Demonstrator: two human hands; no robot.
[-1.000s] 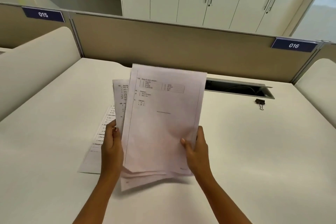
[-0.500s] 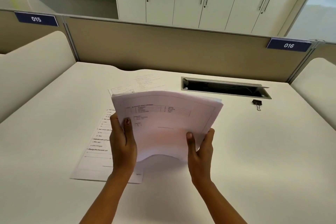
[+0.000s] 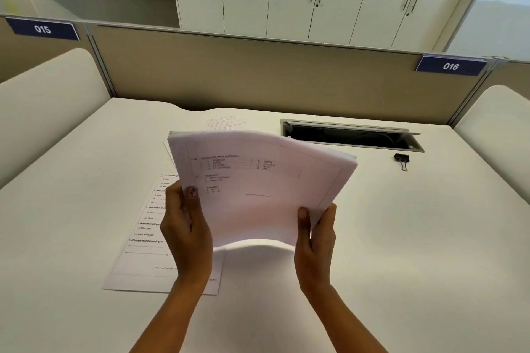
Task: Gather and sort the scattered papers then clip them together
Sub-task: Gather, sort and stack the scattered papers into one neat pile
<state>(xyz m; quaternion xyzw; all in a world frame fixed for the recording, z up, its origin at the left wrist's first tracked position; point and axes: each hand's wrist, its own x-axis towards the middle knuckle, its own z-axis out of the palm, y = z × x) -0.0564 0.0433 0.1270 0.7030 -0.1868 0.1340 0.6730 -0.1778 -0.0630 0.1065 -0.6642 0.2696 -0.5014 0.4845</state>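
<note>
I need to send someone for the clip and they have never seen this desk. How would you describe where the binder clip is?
Find the open cable slot at the back of the white desk. Just past its right end lies the binder clip, alone on the bare desktop. It is small and black with wire handles, well apart from the papers.

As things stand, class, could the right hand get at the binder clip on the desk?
Probably not yet: the right hand is gripping the paper stack. The binder clip lies apart to the right with bare desk between, so the path looks free once it lets go.
</note>
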